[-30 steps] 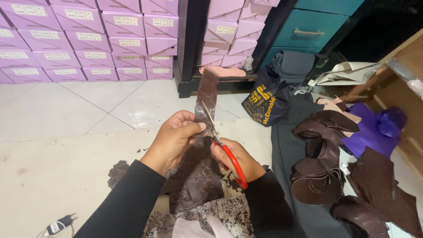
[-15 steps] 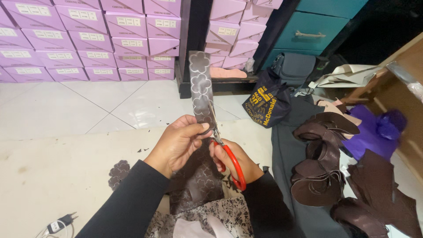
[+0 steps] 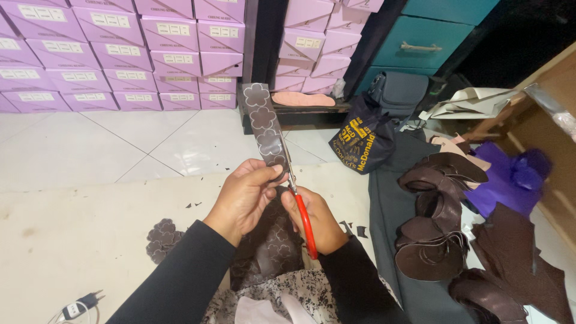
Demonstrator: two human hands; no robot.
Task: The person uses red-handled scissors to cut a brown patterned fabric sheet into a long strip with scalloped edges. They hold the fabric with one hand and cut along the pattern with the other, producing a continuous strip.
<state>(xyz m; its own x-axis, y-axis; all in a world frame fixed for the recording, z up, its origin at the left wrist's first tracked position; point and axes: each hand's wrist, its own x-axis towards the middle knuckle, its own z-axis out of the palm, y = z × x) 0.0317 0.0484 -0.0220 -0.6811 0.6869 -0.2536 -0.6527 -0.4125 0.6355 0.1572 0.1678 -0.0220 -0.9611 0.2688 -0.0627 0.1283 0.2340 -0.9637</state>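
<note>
Left hand point(image 3: 243, 198) pinches the brown flower-stamped strip point(image 3: 266, 125) near its lower end, the strip rising upright and free above the fingers. Right hand point(image 3: 315, 219) is wrapped around the red-handled scissors point(image 3: 302, 213), blades meeting the strip's right edge just beside the left thumb. Cut flower shapes point(image 3: 162, 239) lie left on the pale mat point(image 3: 72, 240), open room there. To the right, dark leather pieces point(image 3: 435, 231) crowd close.

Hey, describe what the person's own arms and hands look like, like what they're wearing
Both arms are covered by long, plain black sleeves that end at the wrists. The left hand and right hand are bare, with no gloves. No rings, watch or bracelets show from this view.
</note>
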